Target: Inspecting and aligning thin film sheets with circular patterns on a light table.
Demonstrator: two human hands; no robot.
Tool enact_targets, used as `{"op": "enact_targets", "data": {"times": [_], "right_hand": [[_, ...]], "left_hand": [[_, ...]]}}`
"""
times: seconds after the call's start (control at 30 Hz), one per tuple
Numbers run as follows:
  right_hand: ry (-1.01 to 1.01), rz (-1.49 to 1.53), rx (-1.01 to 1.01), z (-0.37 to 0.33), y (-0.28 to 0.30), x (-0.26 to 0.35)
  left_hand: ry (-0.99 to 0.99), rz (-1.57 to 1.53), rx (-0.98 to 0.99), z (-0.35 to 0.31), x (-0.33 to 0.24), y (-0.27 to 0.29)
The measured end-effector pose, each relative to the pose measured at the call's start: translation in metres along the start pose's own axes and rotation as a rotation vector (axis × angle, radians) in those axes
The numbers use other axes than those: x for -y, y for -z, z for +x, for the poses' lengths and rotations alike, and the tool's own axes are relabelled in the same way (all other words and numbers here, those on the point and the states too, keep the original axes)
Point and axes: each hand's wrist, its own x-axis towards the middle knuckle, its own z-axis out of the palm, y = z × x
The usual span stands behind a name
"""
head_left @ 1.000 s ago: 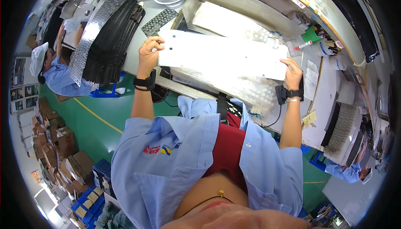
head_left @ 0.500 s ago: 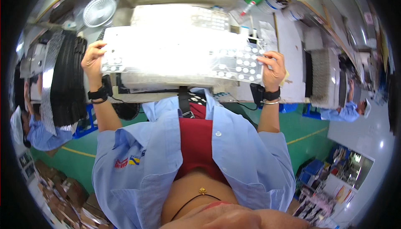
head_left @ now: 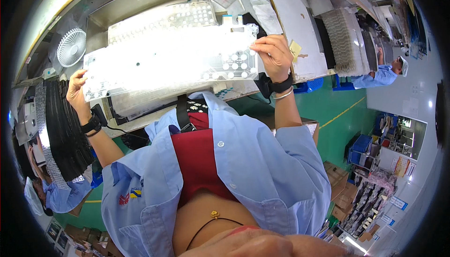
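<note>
I hold a long translucent white keyboard membrane sheet over the workbench, stretched between both hands. My left hand grips its left end and my right hand pinches its right end near the round pads. Both wrists carry dark bands. Under the sheet, another pale sheet with rows of round dots lies on a brightly lit panel on the bench.
A small white fan stands at the back left. A stack of black ribbed parts sits left of me, and pale ribbed parts lie at the right. Co-workers in blue sit at either side. Crates and boxes stand on the green floor.
The view has swung to the right and tilted. The sheet stays held in both hands and now lies slanted, its right end higher in the picture.
</note>
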Motion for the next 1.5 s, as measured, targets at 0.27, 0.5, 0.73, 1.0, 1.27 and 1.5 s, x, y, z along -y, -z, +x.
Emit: {"op": "enact_targets", "data": {"times": [0.27,0.5,0.73,1.0,1.27,1.5], "right_hand": [[-0.01,0.036,0.054,-0.002,-0.008,-0.007],[-0.637,0.502,0.091,-0.042,-0.05,-0.061],[-1.07,0.762,0.282,-0.014,-0.128,-0.12],[-1.188,0.493,0.415,-0.012,-0.198,-0.165],[-1.13,0.641,0.418,-0.026,-0.21,-0.184],[-1.077,0.353,0.541,-0.029,-0.218,-0.193]], "left_hand": [[0.09,-0.079,-0.007,-0.003,0.013,0.001],[0.393,-0.114,0.113,0.013,0.007,-0.029],[0.435,0.2,0.085,0.069,0.081,-0.055],[0.577,0.774,0.121,0.09,0.146,-0.086],[0.567,0.794,0.117,0.085,0.189,-0.081],[0.516,0.833,0.174,0.084,0.183,-0.084]]}}
